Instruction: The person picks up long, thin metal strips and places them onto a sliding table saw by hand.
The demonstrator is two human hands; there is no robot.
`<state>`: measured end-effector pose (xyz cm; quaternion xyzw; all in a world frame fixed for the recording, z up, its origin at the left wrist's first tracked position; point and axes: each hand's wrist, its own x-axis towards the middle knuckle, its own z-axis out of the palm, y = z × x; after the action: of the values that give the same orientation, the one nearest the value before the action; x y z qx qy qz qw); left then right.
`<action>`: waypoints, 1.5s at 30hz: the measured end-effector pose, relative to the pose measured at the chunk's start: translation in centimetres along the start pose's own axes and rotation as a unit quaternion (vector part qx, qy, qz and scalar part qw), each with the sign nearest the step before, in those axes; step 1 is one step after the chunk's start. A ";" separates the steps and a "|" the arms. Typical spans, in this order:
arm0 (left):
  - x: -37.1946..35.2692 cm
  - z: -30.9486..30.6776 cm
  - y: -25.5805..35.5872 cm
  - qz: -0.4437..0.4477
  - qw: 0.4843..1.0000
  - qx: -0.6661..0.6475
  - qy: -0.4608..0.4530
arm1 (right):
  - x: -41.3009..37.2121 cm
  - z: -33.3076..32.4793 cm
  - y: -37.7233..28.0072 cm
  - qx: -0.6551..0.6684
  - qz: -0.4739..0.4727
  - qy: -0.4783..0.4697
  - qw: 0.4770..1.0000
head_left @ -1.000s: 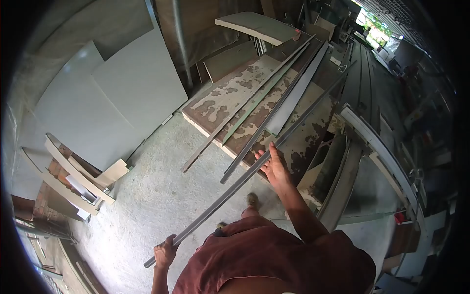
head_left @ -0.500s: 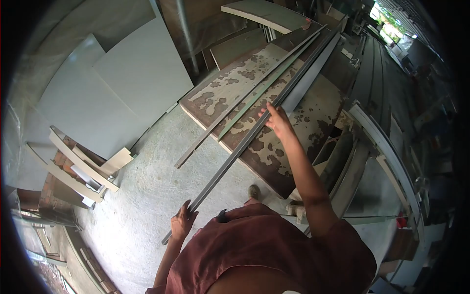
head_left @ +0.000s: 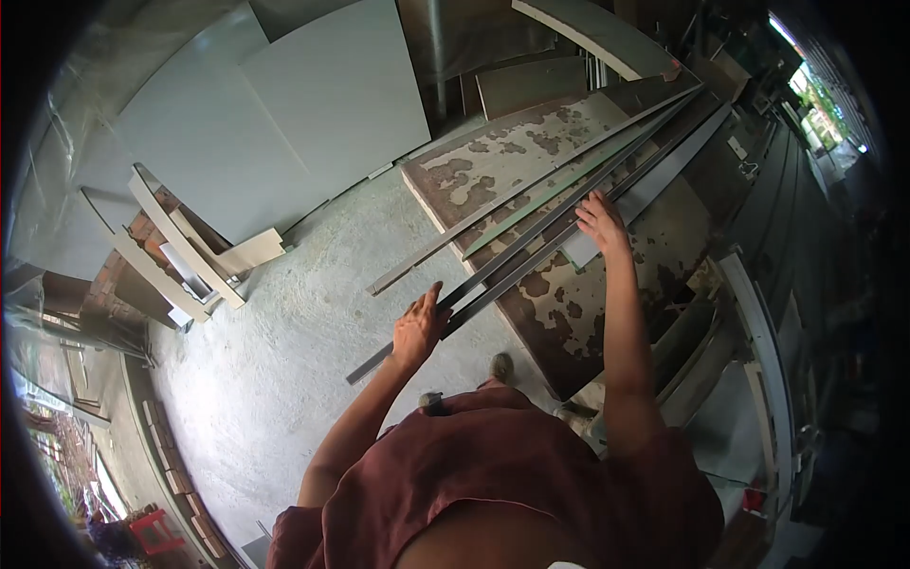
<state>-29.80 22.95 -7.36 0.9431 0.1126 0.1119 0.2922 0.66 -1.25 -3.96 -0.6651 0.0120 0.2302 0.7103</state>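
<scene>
Two long dark grey metal strips lie side by side at a slight angle across the worktable's edge: an upper strip [head_left: 517,247] and a lower strip [head_left: 507,284]. My left hand [head_left: 417,330] grips the strips near their close ends, its fingers partly hidden; one end sticks out beyond the hand over the floor. Over the table, my right hand [head_left: 602,226] touches the lower strip with its fingers stretched out and apart. To the left lie a thin green strip [head_left: 550,195] and a pale grey strip [head_left: 455,231], which also overhangs the table.
The worktable [head_left: 559,313] has a patchy, peeling top. Large grey panels [head_left: 332,95] lean at the left, with curved pale pieces [head_left: 180,232] near them. A curved frame [head_left: 763,341] stands at right. A red stool [head_left: 156,531] shows at lower left.
My left hand has moved up and right along the strips, towards the table. The dark strips, close together before, now spread apart with a gap. The view has turned slightly.
</scene>
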 end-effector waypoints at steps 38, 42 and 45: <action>6.4 7.6 13.7 0.021 0.782 -0.425 -0.456 | -47.5 15.3 12.1 0.235 0.114 0.231 0.937; 4.4 11.2 16.3 -0.072 0.715 -0.498 -0.485 | -54.7 19.6 16.4 0.253 0.146 0.314 0.903; -0.4 9.5 16.4 -0.142 0.623 -0.561 -0.526 | -58.6 22.9 18.7 0.158 0.113 0.367 0.910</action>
<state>-25.18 4.68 -5.63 0.4668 -0.0119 -0.4046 0.7863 -64.75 2.47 0.02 -0.5758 0.3837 0.0438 0.7207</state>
